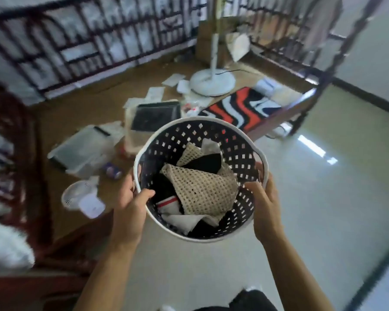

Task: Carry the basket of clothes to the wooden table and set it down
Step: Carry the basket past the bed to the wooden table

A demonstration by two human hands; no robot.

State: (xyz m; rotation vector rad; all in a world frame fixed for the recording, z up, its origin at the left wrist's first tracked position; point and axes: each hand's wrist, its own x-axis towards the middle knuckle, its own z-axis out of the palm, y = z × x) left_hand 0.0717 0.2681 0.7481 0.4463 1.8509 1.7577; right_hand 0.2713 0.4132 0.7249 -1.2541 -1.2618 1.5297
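A round white basket (184, 129) with a dark perforated inside hangs in the air in front of me, over the pale floor. It holds clothes (200, 189): a beige knitted piece on top, with black and white pieces under it. My left hand (130, 209) grips the near left rim, thumb inside. The near right rim is held by my right hand (264, 205), fingers over the edge. The wide wooden table (76, 117), with a dark railing around it, lies just beyond and to the left of the basket.
On the wooden surface lie a red, black and white rug (240, 108), a white fan base (212, 83), a dark tray on a box (155, 117), a clear plastic box (81, 149), papers and small white items. Glossy tiled floor (312, 209) spreads right.
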